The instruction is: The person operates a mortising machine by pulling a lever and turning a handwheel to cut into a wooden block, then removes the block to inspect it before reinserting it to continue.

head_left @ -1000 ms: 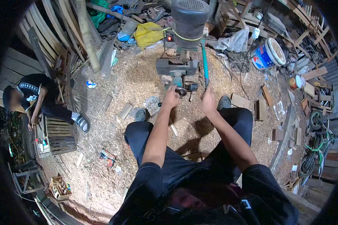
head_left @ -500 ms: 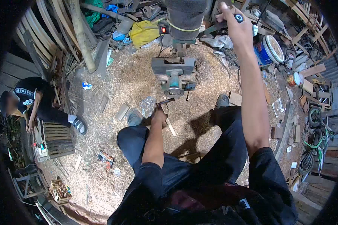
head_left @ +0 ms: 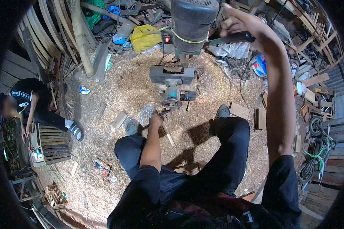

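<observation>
A drill-press-like machine with a dark motor housing (head_left: 193, 23) stands at the top centre. Below it is a metal vise (head_left: 172, 74) with a round handwheel (head_left: 172, 103). My left hand (head_left: 156, 119) is closed around a dark crank handle (head_left: 165, 112) beside the handwheel. My right hand (head_left: 242, 26) reaches over a lever with a black grip (head_left: 239, 37); its fingers are loose and apart, not wrapped round the grip. A piece of wood is clamped in the vise (head_left: 173, 70), partly hidden.
Sawdust covers the floor (head_left: 133, 84). A person (head_left: 30, 100) sits at the left beside a slatted crate (head_left: 55, 145). Wood blocks (head_left: 239, 110) lie near my feet. A yellow cloth (head_left: 145, 37) is at the back, and a green motorbike (head_left: 317, 152) is at the right.
My right hand has opened off the lever's end and bent inward over it, and the lever's grip now points right. My left hand stays on the crank handle. The view has shifted slightly.
</observation>
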`<state>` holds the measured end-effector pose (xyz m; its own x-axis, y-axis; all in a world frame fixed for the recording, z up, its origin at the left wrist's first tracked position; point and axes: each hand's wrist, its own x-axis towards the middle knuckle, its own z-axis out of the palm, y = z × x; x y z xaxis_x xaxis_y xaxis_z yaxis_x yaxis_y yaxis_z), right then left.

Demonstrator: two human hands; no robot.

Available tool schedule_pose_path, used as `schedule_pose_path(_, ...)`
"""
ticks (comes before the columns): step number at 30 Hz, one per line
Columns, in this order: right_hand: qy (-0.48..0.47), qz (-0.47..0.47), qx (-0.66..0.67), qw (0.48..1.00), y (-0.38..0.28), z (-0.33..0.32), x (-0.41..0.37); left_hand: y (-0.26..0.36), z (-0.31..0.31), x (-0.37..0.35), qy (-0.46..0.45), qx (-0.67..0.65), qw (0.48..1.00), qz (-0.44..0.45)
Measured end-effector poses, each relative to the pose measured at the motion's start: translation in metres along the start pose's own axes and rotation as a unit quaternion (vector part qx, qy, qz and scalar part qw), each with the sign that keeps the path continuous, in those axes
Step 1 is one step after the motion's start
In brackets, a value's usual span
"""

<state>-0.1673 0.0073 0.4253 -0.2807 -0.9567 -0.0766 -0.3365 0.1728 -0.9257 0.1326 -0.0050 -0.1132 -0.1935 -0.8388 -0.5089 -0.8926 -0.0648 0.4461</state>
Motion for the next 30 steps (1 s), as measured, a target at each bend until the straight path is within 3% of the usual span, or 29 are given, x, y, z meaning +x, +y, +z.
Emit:
schedule_pose_path(3,-0.084,-0.057,-0.073,0.992,0.016,-0.015,0.02,0.026,-0.02,-0.006,0.224,-0.088,0.968,0.074)
schedule_pose_path(4,-0.06,-0.095,-0.049,0.992,0.033,-0.019,0.023,0.027,-0.022,-0.004,0.247,-0.128,0.954,0.107)
schedule_pose_path(5,0.044,-0.071,-0.148,0.985,0.025,0.002,-0.007,0.028,-0.022,0.004,0.272,-0.171,0.936,0.14)
schedule_pose_path(6,-0.031,-0.028,-0.231,0.972,0.044,0.008,-0.01,0.031,-0.024,0.014,0.299,-0.213,0.914,0.173)
schedule_pose_path(7,-0.018,0.013,-0.252,0.968,0.053,0.023,-0.037,0.034,-0.022,0.025,0.251,-0.268,0.905,0.215)
schedule_pose_path(9,-0.053,0.004,-0.229,0.972,0.109,0.048,-0.076,0.044,-0.014,0.042,0.158,-0.379,0.863,0.293)
schedule_pose_path(12,-0.007,-0.016,-0.07,0.997,0.141,0.066,-0.078,0.067,-0.027,0.01,0.181,-0.154,0.887,0.396)
schedule_pose_path(13,0.018,-0.026,0.005,0.999,0.143,0.069,-0.077,0.056,-0.013,0.024,0.115,-0.274,0.898,0.325)
schedule_pose_path(14,0.087,-0.104,-0.1,0.986,0.141,0.07,-0.075,0.044,0.014,0.057,0.046,-0.391,0.886,0.246)
schedule_pose_path(16,0.115,-0.162,-0.224,0.954,0.176,0.067,-0.063,0.061,0.004,0.043,0.103,-0.313,0.897,0.295)
schedule_pose_path(17,0.071,-0.064,-0.237,0.967,0.159,0.066,-0.064,0.07,-0.001,0.036,0.134,-0.274,0.898,0.316)
schedule_pose_path(19,-0.035,0.133,-0.291,0.947,0.124,0.064,-0.064,0.085,-0.035,-0.001,0.26,0.001,0.878,0.401)
schedule_pose_path(20,-0.05,0.167,-0.265,0.948,0.114,0.063,-0.064,0.09,-0.038,-0.002,0.197,-0.092,0.905,0.364)
schedule_pose_path(21,-0.063,0.201,-0.24,0.947,0.111,0.061,-0.066,0.096,-0.042,-0.004,0.181,-0.042,0.92,0.345)
schedule_pose_path(22,0.049,0.078,-0.307,0.947,0.131,0.067,-0.069,0.105,-0.049,-0.009,0.166,0.006,0.931,0.325)
schedule_pose_path(24,0.06,0.102,-0.294,0.949,0.141,0.073,-0.075,0.121,-0.068,-0.025,0.126,0.056,0.958,0.252)
schedule_pose_path(26,0.124,0.1,-0.271,0.949,0.144,0.083,-0.085,0.121,-0.074,-0.028,0.113,0.049,0.959,0.256)
schedule_pose_path(30,0.11,0.09,-0.261,0.955,0.174,0.098,-0.098,0.113,-0.062,-0.01,0.135,0.032,0.945,0.295)
